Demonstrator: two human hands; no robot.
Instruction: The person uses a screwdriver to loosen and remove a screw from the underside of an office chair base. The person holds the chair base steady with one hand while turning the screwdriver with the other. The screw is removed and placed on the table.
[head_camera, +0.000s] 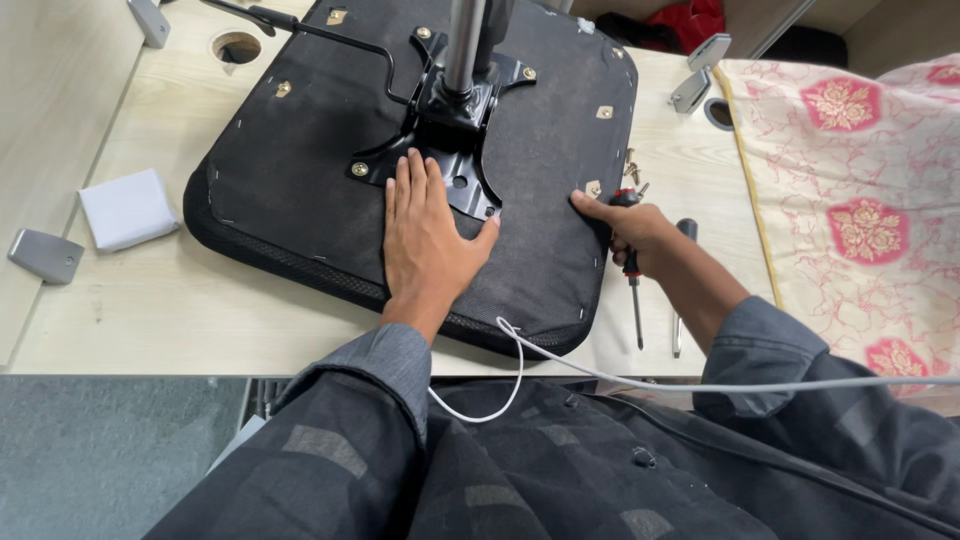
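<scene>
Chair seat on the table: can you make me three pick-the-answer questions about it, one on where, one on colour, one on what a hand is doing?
1. Where does the left hand rest?
A. on the seat
B. on the white block
C. on the floor

2. What colour is the seat?
A. red
B. black
C. white

3. How is the left hand?
A. in a fist
B. holding a cup
C. flat, fingers spread

Answers:
1 A, the palm lies on the seat beside the metal bracket.
2 B, the fabric is black.
3 C, it presses flat, while the right hand grips a screwdriver at the seat's edge.
</scene>
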